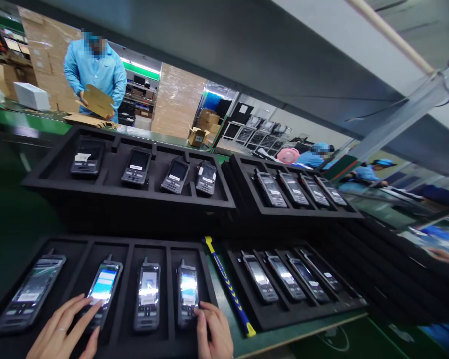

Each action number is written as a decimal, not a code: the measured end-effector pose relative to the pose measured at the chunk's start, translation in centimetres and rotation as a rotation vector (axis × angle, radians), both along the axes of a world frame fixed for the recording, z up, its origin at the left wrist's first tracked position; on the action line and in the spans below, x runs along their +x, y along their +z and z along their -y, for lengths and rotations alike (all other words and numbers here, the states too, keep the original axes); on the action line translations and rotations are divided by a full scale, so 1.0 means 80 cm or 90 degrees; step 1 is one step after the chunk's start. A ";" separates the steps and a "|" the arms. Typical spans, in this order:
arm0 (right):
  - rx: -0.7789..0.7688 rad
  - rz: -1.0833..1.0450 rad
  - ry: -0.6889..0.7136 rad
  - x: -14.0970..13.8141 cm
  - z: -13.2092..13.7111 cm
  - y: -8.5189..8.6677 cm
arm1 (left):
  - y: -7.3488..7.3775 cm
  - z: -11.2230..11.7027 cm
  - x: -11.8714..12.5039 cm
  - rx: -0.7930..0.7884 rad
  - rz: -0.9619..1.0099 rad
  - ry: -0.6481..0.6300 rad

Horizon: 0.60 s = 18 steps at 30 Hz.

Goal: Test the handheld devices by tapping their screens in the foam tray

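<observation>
The left hand (65,329) lies flat with its fingers spread, fingertips touching the lower part of the second handset (104,288), and grips nothing. The right hand (215,331) has its fingers bent, with the tips on the lower end of the fourth handset (188,294); whether it grips cannot be told. Both handsets have lit screens and lie in slots of the near tray (127,243), on the green worktop (284,334). A blue-and-yellow bar (228,286) lies just right of this tray. Three more trays of handsets stand to the right and behind. Behind them, a person in a blue coat (97,70) holds cardboard (98,101).
</observation>
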State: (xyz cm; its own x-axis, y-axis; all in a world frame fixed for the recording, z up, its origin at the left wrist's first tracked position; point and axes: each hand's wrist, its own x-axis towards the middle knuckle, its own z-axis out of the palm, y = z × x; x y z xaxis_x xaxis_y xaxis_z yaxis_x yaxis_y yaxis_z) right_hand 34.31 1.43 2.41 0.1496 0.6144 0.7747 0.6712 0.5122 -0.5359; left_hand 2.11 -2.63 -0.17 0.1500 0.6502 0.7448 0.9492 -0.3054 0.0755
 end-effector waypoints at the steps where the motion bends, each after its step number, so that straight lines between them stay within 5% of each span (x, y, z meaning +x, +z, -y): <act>1: -0.003 -0.019 -0.003 -0.002 0.000 0.000 | 0.001 0.000 0.000 0.001 -0.003 0.005; 18: 0.012 0.093 0.001 0.011 -0.001 0.004 | -0.006 -0.001 0.003 -0.021 0.011 0.021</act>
State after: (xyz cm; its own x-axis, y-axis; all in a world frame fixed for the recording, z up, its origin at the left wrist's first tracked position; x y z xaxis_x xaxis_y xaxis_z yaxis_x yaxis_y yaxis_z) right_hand 35.19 1.48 2.72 0.0335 0.5992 0.7999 0.7405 0.5226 -0.4225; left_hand 2.34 -2.57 -0.67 0.1152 0.6786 0.7254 0.9573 -0.2706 0.1012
